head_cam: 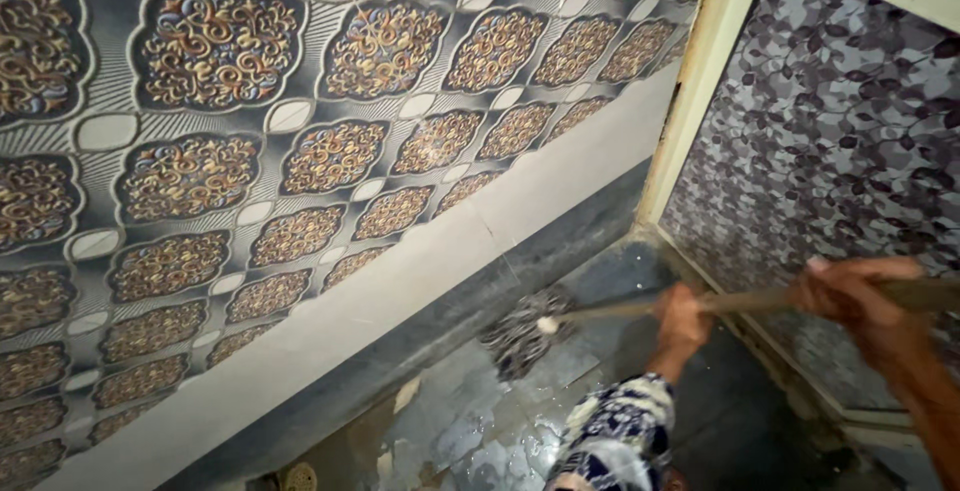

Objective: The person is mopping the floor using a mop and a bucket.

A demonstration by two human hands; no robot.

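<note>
Both my hands grip the long wooden handle (760, 301) of a mop. My left hand (683, 318) holds it lower down, close to the head; a patterned blue-and-white sleeve (620, 431) covers that arm. My right hand (850, 296) holds the handle further up, at the right of the view. The mop's stringy grey head (525, 331) lies on the wet dark floor (480, 421), pressed into the corner against the base of the wall.
A patterned tiled wall (300, 151) with a pale band and dark skirting (420, 321) runs along the left. A cream-framed door panel (830, 131) with a leaf pattern stands at the right. A small round floor drain (298, 476) sits near the bottom edge.
</note>
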